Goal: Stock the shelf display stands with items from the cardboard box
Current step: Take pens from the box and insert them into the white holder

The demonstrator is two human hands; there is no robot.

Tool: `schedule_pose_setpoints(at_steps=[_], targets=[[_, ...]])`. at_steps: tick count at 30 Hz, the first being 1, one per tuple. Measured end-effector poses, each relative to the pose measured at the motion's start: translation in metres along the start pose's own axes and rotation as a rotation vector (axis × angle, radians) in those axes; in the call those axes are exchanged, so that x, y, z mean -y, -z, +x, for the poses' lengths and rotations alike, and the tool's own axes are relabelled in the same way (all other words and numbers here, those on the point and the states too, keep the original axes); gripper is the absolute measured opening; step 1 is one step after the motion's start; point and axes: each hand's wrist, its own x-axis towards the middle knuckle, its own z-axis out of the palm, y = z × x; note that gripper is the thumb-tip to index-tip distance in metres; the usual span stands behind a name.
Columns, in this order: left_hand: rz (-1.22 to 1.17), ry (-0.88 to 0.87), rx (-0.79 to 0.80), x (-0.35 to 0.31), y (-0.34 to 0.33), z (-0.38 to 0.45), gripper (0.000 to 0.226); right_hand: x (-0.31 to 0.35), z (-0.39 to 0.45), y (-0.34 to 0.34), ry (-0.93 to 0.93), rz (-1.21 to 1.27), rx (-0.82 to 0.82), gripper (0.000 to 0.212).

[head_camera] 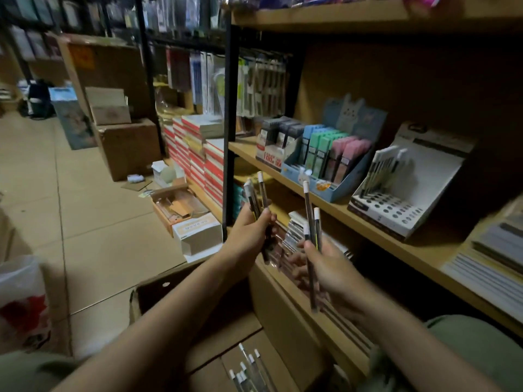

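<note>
1. Dim stockroom aisle: a wooden shelf [382, 241] runs along the right, tiled floor on the left.
2. At the shelf's front edge a white pen display stand [441, 176] holds a few pens [382, 168] in its upper rows; its lower holes are unfilled.
3. Beside it, a blue stand [339, 190] carries pastel packs.
4. The left hand [252, 233] grips a bunch of white-capped pens [256, 193], tips upward.
5. The right hand [325, 264] clasps several more pens [311, 219], just below the shelf edge.
6. The open cardboard box [198, 292] sits under both forearms, with loose pens [249, 369] in its near corner.
</note>
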Motion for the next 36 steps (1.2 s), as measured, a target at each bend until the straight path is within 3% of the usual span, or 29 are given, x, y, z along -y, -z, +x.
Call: schedule_pose_setpoints(at_steps=[4, 7, 15, 23, 27, 31, 36], targets=[[0.306, -0.104, 0.091, -0.017, -0.008, 0.016, 0.016, 0.026, 0.007, 0.036, 0.047, 0.084, 0.059, 0.023], [0.238, -0.123, 0.13, -0.02, -0.023, 0.019, 0.02, 0.036, 0.019, 0.053, 0.102, 0.096, 0.059, 0.022], [0.055, 0.074, 0.34, -0.019, -0.072, 0.036, 0.02, 0.032, 0.031, 0.06, 0.165, 0.099, 0.065, 0.025], [-0.008, 0.104, 0.414, -0.019, -0.087, 0.058, 0.022, 0.038, 0.032, 0.07, 0.227, -0.015, -0.051, 0.031], [-0.071, 0.144, 0.361, -0.018, -0.086, 0.071, 0.029, 0.036, 0.025, 0.08, 0.232, 0.105, -0.207, 0.027], [-0.022, 0.165, 0.24, -0.016, -0.074, 0.087, 0.031, 0.056, 0.016, 0.104, 0.34, -0.27, -0.495, 0.021], [-0.007, 0.125, 0.28, -0.013, -0.089, 0.083, 0.022, 0.102, 0.03, 0.127, 0.443, -0.339, -0.573, 0.022]])
